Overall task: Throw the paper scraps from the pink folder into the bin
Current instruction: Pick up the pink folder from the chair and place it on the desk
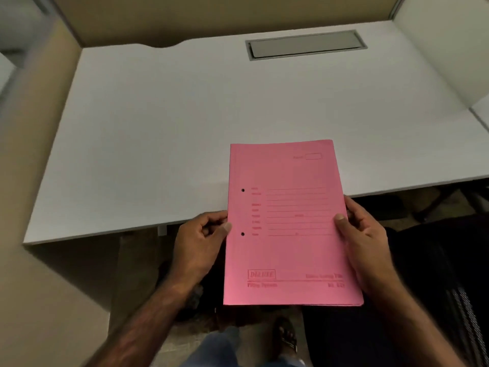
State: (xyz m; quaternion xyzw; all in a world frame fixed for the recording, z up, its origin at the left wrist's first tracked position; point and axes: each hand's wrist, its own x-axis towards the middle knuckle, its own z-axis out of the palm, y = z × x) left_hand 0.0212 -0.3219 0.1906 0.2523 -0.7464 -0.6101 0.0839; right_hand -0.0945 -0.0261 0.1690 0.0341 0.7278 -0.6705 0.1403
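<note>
A: Folder colour?
B: Pink folder [288, 223], plain cover, darker pink print: ruled lines mid-cover, a boxed logo and text strip near the bottom edge. Two black punch holes [243, 190] along its left side.
A: Desk?
B: Desk [164, 123] plain white, no pattern. Grey rectangular panel [304, 45] set in near the far edge.
A: Surroundings?
B: Partitions [42, 107] beige. Chair [436, 274] at lower right black, fine mesh stripes. Blue jeans [219, 348] at the bottom.
</note>
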